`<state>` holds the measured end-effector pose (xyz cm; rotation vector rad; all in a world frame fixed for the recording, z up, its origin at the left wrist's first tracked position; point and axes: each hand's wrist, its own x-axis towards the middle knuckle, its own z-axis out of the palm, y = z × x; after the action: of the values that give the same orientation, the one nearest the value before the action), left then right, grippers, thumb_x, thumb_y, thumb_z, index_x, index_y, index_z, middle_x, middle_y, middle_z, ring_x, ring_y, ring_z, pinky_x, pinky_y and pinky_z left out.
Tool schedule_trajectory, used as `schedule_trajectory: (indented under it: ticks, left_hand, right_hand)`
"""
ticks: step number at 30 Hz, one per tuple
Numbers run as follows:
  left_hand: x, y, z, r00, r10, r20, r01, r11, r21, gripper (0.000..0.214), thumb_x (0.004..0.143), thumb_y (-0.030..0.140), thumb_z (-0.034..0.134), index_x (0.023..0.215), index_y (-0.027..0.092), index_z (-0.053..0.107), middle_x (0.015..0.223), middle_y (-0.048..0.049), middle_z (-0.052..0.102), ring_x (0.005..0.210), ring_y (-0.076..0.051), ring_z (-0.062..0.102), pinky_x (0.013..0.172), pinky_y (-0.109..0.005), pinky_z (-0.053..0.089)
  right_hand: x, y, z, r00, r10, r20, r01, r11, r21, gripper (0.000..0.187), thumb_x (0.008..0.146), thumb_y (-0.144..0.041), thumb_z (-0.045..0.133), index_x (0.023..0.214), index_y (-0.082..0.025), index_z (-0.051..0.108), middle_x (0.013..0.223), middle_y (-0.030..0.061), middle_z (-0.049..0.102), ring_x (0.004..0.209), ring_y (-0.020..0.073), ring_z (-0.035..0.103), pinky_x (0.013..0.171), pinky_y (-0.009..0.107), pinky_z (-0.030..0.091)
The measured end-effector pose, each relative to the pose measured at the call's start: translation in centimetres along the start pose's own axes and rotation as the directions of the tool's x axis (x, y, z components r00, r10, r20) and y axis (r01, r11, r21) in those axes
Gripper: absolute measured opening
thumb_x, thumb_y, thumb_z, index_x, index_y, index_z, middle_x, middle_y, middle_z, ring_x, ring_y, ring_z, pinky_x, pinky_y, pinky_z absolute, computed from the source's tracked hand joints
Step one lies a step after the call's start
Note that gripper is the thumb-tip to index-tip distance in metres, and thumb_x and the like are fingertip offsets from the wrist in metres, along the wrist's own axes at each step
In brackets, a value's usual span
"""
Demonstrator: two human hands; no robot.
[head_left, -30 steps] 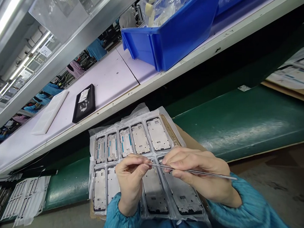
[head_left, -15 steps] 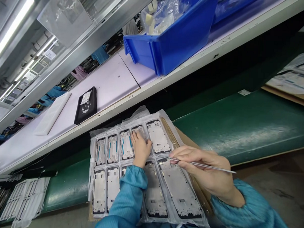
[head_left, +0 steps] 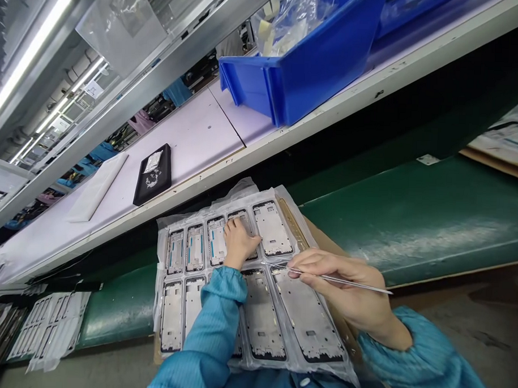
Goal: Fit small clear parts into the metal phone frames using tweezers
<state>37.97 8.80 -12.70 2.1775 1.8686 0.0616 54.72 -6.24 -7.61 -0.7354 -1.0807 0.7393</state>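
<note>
A clear plastic tray (head_left: 296, 354) with several phone frames in two rows lies in front of me on a cardboard sheet. My left hand (head_left: 237, 242) rests on a frame in the far row (head_left: 242, 233), fingers curled down onto it. My right hand (head_left: 344, 287) is closed on thin metal tweezers (head_left: 336, 279). Their tips point left and hover just over the near-row frame (head_left: 306, 314) at the tray's right. Both my sleeves are teal.
A green conveyor belt (head_left: 411, 222) runs behind the tray. Above it a white shelf (head_left: 193, 135) carries a blue bin (head_left: 310, 65), a black tray (head_left: 154, 174) and a white slab (head_left: 96, 187). More trays of frames (head_left: 50, 328) lie at the lower left.
My left hand left the tweezers' tips, reached forward and settled on a far-row frame. My right hand with the tweezers dropped slightly toward the tray.
</note>
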Motion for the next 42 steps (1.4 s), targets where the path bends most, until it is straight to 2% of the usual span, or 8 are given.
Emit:
schedule_trajectory:
  ticks: [7,10,15,19,22,28,32,42]
  left_hand:
    - [1.0,-1.8,-2.3,0.997,-0.053,0.058,0.068,0.946,-0.317,0.073,0.077,0.023,0.068,0.143,0.011,0.038,0.126,-0.0201,0.066,0.117,-0.032,0.064,0.1,-0.042,0.049]
    - [1.6,-3.9,-3.3,0.995,-0.089,-0.038,0.064,0.9,-0.432,0.063,0.086,0.017,0.055,0.146,0.01,0.037,0.107,-0.0143,0.073,0.099,-0.026,0.071,0.093,-0.04,0.053]
    - [0.6,-6.0,-1.5,0.99,-0.12,-0.075,0.06,0.832,-0.552,0.05,0.097,0.018,0.039,0.146,0.012,0.044,0.144,-0.0189,0.058,0.135,-0.024,0.056,0.112,-0.039,0.046]
    - [-0.5,-5.7,0.9,0.991,-0.001,-0.135,-0.065,0.872,-0.485,0.052,0.097,0.016,0.036,0.149,0.014,0.043,0.163,-0.0141,0.037,0.152,-0.021,0.032,0.126,-0.039,0.028]
    - [0.1,-6.1,1.0,0.963,0.122,-0.241,-0.203,0.915,-0.347,0.049,0.098,0.016,0.036,0.145,0.016,0.047,0.168,-0.0112,0.026,0.157,-0.022,0.016,0.128,-0.045,0.02]
    - [2.9,-7.8,0.7,0.973,0.177,-0.15,-0.21,0.947,-0.242,0.039,0.099,0.025,0.044,0.135,0.017,0.056,0.162,-0.013,0.037,0.156,-0.025,0.02,0.127,-0.047,0.024]
    - [2.8,-8.0,1.7,0.965,0.197,-0.176,-0.231,0.953,-0.197,0.041,0.098,0.025,0.042,0.137,0.018,0.055,0.162,-0.0128,0.036,0.156,-0.025,0.022,0.126,-0.046,0.025]
    - [2.6,-7.9,1.8,0.953,0.242,-0.183,-0.267,0.956,-0.124,0.041,0.099,0.024,0.04,0.137,0.017,0.053,0.159,-0.0151,0.038,0.155,-0.028,0.023,0.125,-0.049,0.026]
  right_hand:
    - [0.4,0.5,0.0,1.0,0.01,-0.009,-0.01,1.0,-0.008,0.007,0.086,-0.018,0.077,0.089,-0.024,0.078,0.08,0.0053,0.08,0.079,0.0254,0.078,0.07,0.039,0.066]
    - [0.6,0.9,-0.6,0.999,0.021,-0.025,-0.022,1.0,-0.016,0.008,0.086,-0.018,0.078,0.088,-0.025,0.078,0.079,0.0041,0.08,0.078,0.0245,0.078,0.07,0.038,0.066]
    - [3.0,4.3,-1.8,0.973,0.229,-0.026,-0.231,0.962,-0.148,0.014,0.085,-0.036,0.078,0.078,-0.024,0.078,0.081,0.006,0.08,0.082,0.0263,0.077,0.075,0.04,0.066]
    - [6.9,9.3,-1.5,0.922,0.386,0.037,-0.366,0.898,-0.246,0.031,0.083,-0.049,0.074,0.076,-0.02,0.077,0.081,0.0087,0.079,0.083,0.0281,0.075,0.079,0.043,0.062]
    - [9.5,12.9,-0.2,0.907,0.408,0.104,-0.371,0.891,-0.263,0.035,0.08,-0.051,0.073,0.073,-0.018,0.076,0.08,0.0099,0.078,0.082,0.0273,0.073,0.079,0.041,0.059]
    - [11.6,17.8,2.5,0.871,0.434,0.232,-0.36,0.883,-0.3,0.039,0.077,-0.056,0.073,0.071,-0.017,0.072,0.077,0.0086,0.076,0.077,0.0238,0.069,0.076,0.037,0.054]
    - [10.9,19.7,2.6,0.843,0.459,0.28,-0.385,0.879,-0.282,0.04,0.076,-0.058,0.073,0.071,-0.018,0.07,0.078,0.0081,0.075,0.076,0.0233,0.068,0.077,0.036,0.054]
    - [10.2,20.5,2.4,0.859,0.415,0.3,-0.305,0.885,-0.351,0.035,0.084,-0.052,0.07,0.078,-0.018,0.073,0.082,0.0078,0.077,0.08,0.0242,0.07,0.079,0.036,0.054]
